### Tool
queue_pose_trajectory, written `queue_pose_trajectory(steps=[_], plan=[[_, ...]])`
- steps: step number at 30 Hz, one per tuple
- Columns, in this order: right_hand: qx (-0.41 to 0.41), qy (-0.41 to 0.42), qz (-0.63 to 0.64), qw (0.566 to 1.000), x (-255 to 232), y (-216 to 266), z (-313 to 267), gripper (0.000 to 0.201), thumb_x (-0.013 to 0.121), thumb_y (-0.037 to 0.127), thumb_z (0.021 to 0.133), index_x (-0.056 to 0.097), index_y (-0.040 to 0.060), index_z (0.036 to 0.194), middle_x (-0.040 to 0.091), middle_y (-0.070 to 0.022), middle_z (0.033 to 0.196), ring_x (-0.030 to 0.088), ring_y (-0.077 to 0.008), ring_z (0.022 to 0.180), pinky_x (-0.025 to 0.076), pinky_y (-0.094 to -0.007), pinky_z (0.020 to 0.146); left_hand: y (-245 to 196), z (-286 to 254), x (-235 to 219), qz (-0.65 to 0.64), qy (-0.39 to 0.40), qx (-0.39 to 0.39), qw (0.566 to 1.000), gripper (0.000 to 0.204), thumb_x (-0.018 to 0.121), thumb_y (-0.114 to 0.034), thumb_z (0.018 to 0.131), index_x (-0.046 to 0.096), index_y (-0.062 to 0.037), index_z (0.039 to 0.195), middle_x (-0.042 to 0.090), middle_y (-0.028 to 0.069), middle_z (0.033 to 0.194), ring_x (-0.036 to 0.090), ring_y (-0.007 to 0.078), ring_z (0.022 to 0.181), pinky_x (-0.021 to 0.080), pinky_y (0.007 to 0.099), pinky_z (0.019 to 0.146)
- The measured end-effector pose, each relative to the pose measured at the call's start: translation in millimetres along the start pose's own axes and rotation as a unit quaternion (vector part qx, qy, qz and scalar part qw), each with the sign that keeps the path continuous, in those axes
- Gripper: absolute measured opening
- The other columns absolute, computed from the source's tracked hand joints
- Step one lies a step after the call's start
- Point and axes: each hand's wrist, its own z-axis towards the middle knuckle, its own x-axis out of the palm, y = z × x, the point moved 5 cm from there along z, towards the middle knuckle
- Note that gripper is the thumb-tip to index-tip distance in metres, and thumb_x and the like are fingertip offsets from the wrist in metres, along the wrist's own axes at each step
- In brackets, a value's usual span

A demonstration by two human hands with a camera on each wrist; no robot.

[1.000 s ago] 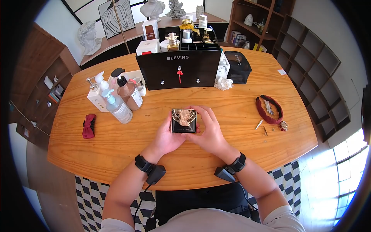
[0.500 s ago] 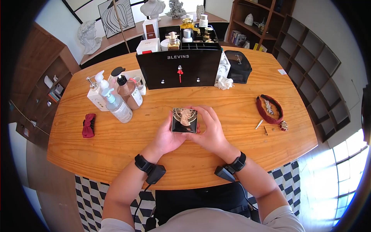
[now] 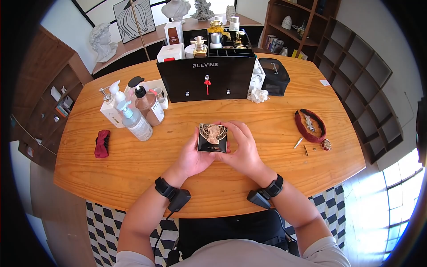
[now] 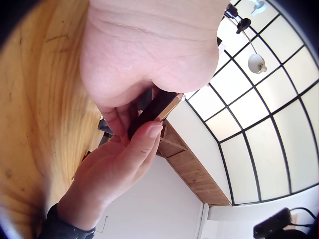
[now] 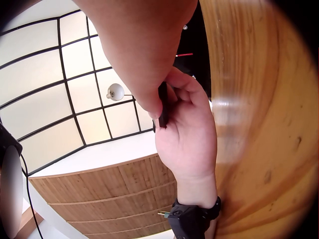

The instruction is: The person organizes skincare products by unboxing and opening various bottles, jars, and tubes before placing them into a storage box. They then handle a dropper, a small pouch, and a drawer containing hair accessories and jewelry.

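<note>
A square black case (image 3: 212, 138) with a gold rim and a raised pale figure on its lid is held above the table, its decorated face up. The left hand (image 3: 195, 155) grips its left side and supports it from below. On the other side the right hand (image 3: 242, 151) pinches it, thumb at the lower edge and fingers at the upper right. From the left wrist the case (image 4: 152, 113) appears edge-on, dark with a gold edge, between both hands. The right wrist view shows its dark edge (image 5: 163, 104) between the hands; the lid is hidden there.
Beyond the hands stands a black organizer (image 3: 204, 82) with cosmetics. Pump bottles (image 3: 137, 124) and a red bow (image 3: 102, 144) are on the left. A dark mesh bag (image 3: 275, 78) is at the back right; a red headband (image 3: 299, 127) and small hairpins (image 3: 298, 143) lie on the right.
The case has shifted very slightly to the right and up in the head view, its lid tilted a little differently. Both hands keep their hold.
</note>
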Motion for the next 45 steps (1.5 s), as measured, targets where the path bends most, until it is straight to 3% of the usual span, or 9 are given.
queue_pose_trajectory(steps=[6, 15, 36, 42, 45], plan=[[0.004, 0.004, 0.002, 1.000, -1.2, -1.6, 0.7, 0.075, 0.092, 0.020, 0.061, 0.059, 0.0043, 0.127, 0.061, -0.0141, 0.123, 0.057, -0.0345, 0.115, 0.048, -0.0438, 0.098, -0.1, -0.5, 0.6, -0.002, -0.006, -0.003, 1.000, 0.068, 0.023, -0.059, 0.106, 0.037, -0.0110, 0.152, 0.056, 0.0100, 0.136, 0.059, 0.0304, 0.117, 0.048, 0.0459, 0.103], [-0.005, 0.007, 0.020, 1.000, 2.9, -0.1, 0.8, 0.078, 0.091, 0.016, 0.061, 0.053, 0.0037, 0.129, 0.060, -0.0151, 0.125, 0.057, -0.0364, 0.117, 0.049, -0.0442, 0.098, 0.6, 0.3, -4.6, 0.009, -0.017, -0.002, 1.000, 0.069, 0.021, -0.060, 0.106, 0.040, -0.0097, 0.149, 0.061, 0.0181, 0.125, 0.061, 0.0318, 0.114, 0.049, 0.0462, 0.102], [0.004, 0.035, 0.010, 0.999, 6.2, -2.8, -0.4, 0.083, 0.092, 0.016, 0.065, 0.049, 0.0036, 0.135, 0.057, -0.0159, 0.131, 0.055, -0.0365, 0.122, 0.048, -0.0433, 0.102, -1.4, 0.4, -3.5, 0.021, -0.008, -0.004, 1.000, 0.071, 0.017, -0.060, 0.106, 0.044, -0.0079, 0.146, 0.062, 0.0195, 0.125, 0.062, 0.0326, 0.114, 0.050, 0.0462, 0.101], [0.008, 0.035, 0.013, 0.999, 6.9, -3.2, -0.8, 0.082, 0.090, 0.015, 0.065, 0.049, 0.0048, 0.135, 0.058, -0.0146, 0.128, 0.056, -0.0361, 0.119, 0.047, -0.0445, 0.101, -1.8, -0.1, -2.5, 0.025, -0.023, -0.003, 0.999, 0.071, 0.016, -0.060, 0.106, 0.045, -0.0081, 0.145, 0.062, 0.0186, 0.124, 0.062, 0.0312, 0.113, 0.050, 0.0449, 0.099], [0.014, 0.033, 0.025, 0.999, 7.8, -3.7, -1.4, 0.081, 0.089, 0.015, 0.065, 0.049, 0.0058, 0.135, 0.058, -0.0142, 0.127, 0.056, -0.0361, 0.118, 0.047, -0.0451, 0.100, -3.0, -0.2, -1.2, 0.038, 0.010, 0.001, 0.999, 0.067, 0.017, -0.056, 0.108, 0.039, -0.0083, 0.150, 0.059, 0.0108, 0.135, 0.061, 0.0293, 0.117, 0.050, 0.0451, 0.102]])
